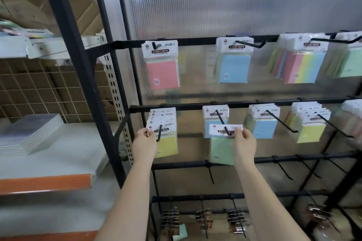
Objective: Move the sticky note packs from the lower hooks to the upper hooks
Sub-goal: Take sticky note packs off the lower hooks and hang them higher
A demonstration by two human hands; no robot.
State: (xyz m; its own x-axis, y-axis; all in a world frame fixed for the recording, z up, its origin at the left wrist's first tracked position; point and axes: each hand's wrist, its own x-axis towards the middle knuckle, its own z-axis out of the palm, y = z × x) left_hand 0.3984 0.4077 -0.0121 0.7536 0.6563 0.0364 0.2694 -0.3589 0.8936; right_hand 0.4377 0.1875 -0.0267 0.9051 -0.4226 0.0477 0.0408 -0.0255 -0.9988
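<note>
you face a black rack (pixel 195 106) with a ribbed clear panel (pixel 225 6) behind it. its upper bar (pixel 195 42) carries hooks with a pink pack (pixel 163 72), a blue pack (pixel 234 68), a striped pack (pixel 304 67) and, at the right edge, a pale green pack (pixel 351 64). the lower bar (pixel 188 107) carries more hooks: at the left a stack of yellow packs (pixel 166 143), then the green pack (pixel 222 149), then a second blue pack (pixel 262 128) and a second yellow pack (pixel 310 132) further right. to your left is a grey shelf (pixel 58 154) with a pile of clear sleeves (pixel 31 133) on it. near the floor, small dark clipped items (pixel 170 219) hang in rows, too blurred to name.

your left hand (pixel 145 144) grasps the left edge of the front yellow pack's white header, fingers curled on it; that pack hangs at the tip of its hook (pixel 159 133). your right hand (pixel 244 144) pinches the right end of the green pack's white header; that pack sits far out along its own hook (pixel 222 121), near the tip, in front of the others on it. both held packs are on the lower row, well below the upper hooks.
</note>
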